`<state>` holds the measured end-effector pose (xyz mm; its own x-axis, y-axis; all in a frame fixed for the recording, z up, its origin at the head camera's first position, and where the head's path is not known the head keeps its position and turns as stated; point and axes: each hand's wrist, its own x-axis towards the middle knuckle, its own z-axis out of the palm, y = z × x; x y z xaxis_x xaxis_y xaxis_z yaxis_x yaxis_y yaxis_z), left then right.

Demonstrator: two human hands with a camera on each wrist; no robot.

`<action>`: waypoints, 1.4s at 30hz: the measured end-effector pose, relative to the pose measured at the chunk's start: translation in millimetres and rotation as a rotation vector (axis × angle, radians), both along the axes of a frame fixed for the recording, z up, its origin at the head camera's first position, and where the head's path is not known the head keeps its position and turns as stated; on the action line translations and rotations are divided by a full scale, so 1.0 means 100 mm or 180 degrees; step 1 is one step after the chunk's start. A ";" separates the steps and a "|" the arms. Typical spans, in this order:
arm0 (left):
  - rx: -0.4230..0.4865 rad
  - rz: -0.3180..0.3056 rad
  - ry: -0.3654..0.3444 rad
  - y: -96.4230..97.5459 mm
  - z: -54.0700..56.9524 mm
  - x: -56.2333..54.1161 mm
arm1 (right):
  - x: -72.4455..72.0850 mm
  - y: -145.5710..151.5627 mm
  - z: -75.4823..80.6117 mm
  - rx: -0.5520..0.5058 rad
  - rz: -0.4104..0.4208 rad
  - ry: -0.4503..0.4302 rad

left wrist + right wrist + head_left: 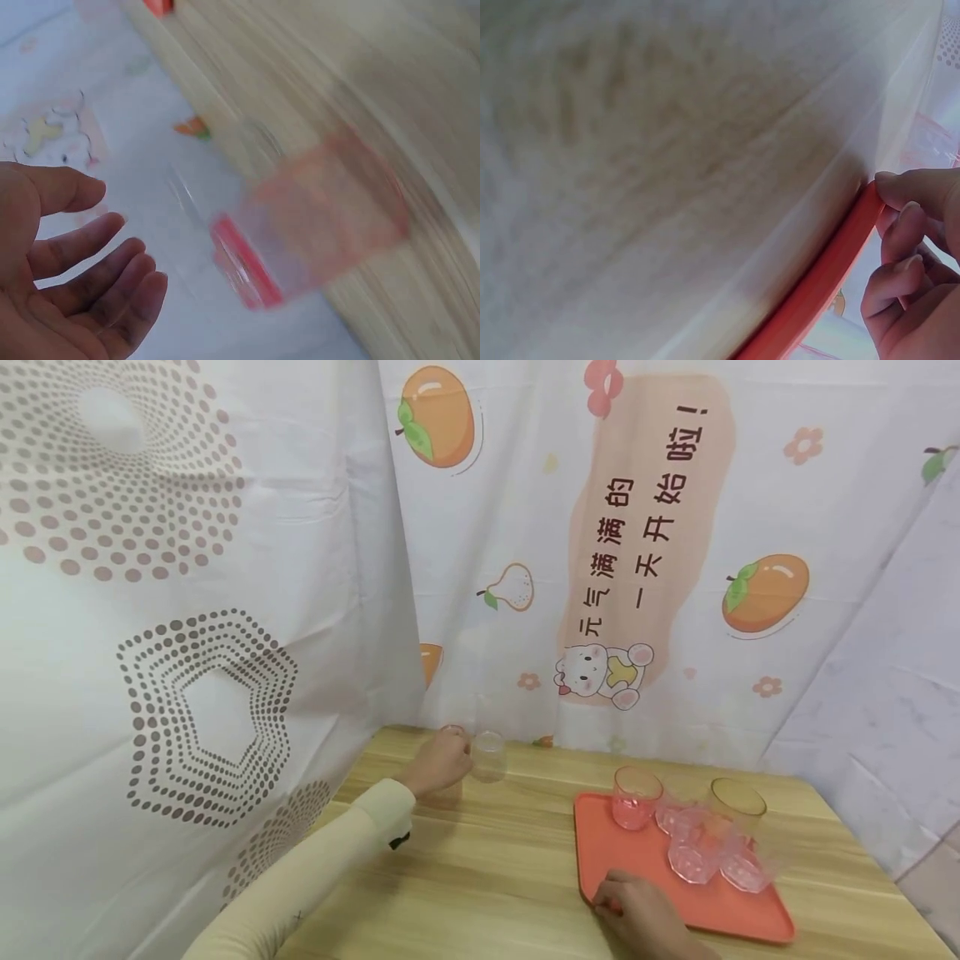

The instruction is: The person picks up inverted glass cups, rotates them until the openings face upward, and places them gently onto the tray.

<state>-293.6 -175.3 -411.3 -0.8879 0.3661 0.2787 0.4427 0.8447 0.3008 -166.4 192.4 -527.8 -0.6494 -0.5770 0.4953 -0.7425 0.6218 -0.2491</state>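
Fingers bent and spread, my left hand (438,762) is at the back left of the table, beside a pink-tinted glass (330,214) with a thicker red base. In the left wrist view a gap separates the fingertips from that glass; in the head view the hand covers most of it. A clear glass (489,760) stands just right of the hand. At the front left corner of a red tray (598,831), my right hand (643,912) pinches the rim (821,281) between thumb and curled fingers. A pink glass (636,803) stands on the tray.
Several clear, faceted glasses (693,860) crowd the tray's right half, blurred together. Behind them is a yellowish glass (738,802). Printed curtains (517,635) hang behind the wooden table (480,877) and along its left side.
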 end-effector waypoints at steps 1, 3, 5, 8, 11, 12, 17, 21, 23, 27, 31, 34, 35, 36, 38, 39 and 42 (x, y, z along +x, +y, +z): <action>-0.0050 0.0030 0.0044 -0.05 -0.01 -0.03 | 0.00 0.00 0.00 0.0008 -0.0006 -0.0002; -0.0120 0.0105 0.0028 -0.15 -0.04 -0.07 | 0.00 0.00 0.02 0.0022 -0.0026 -0.0007; -0.0165 0.0150 -0.0040 -0.23 -0.08 -0.11 | 0.00 0.01 0.02 0.0040 -0.0030 -0.0022; -0.0247 0.0223 -0.0125 -0.32 -0.15 -0.14 | 0.00 0.02 0.02 0.0045 -0.0033 -0.0087; -0.0290 0.0148 -0.0130 -0.38 -0.22 -0.16 | -0.01 0.02 0.03 0.0028 -0.0027 -0.0114; -0.0282 0.0103 -0.0135 -0.39 -0.24 -0.16 | -0.01 0.02 0.03 0.0028 -0.0025 -0.0113; -0.0043 0.0008 -0.0228 -0.43 -0.31 -0.18 | -0.01 0.03 0.04 0.0074 -0.0024 -0.0194; 0.0123 0.0078 -0.0381 -0.45 -0.32 -0.19 | -0.02 0.03 0.05 0.0111 -0.0016 -0.0350; 0.0143 0.0072 -0.0404 -0.46 -0.33 -0.20 | -0.02 0.02 0.06 0.0123 -0.0008 -0.0344; 0.0116 0.0006 -0.0381 -0.47 -0.35 -0.24 | -0.02 0.01 0.07 0.0131 0.0023 -0.0370; 0.0057 -0.0009 -0.0346 -0.45 -0.33 -0.28 | -0.04 0.00 0.09 0.0122 0.0039 -0.0384; 0.0004 0.0069 -0.0351 -0.44 -0.31 -0.29 | -0.04 0.00 0.09 0.0116 0.0034 -0.0370; -0.0016 0.0090 -0.0360 -0.43 -0.31 -0.28 | -0.04 0.01 0.08 0.0119 0.0028 -0.0372; -0.0033 0.0120 -0.0378 -0.42 -0.31 -0.28 | -0.04 0.01 0.08 0.0122 0.0018 -0.0393; -0.0045 0.0137 -0.0383 -0.42 -0.29 -0.26 | -0.04 0.01 0.09 0.0126 0.0013 -0.0414; -0.0049 0.0147 -0.0395 -0.42 -0.29 -0.24 | -0.04 0.01 0.10 0.0125 0.0013 -0.0417; -0.0099 0.0164 -0.0377 -0.41 -0.26 -0.22 | -0.03 0.00 0.11 0.0125 0.0022 -0.0414</action>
<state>-315.3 -216.5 -437.4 -0.9318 0.3259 0.1600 0.3614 0.8752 0.3218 -169.8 192.5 -516.5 -0.7026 -0.5990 0.3842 -0.7098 0.6280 -0.3190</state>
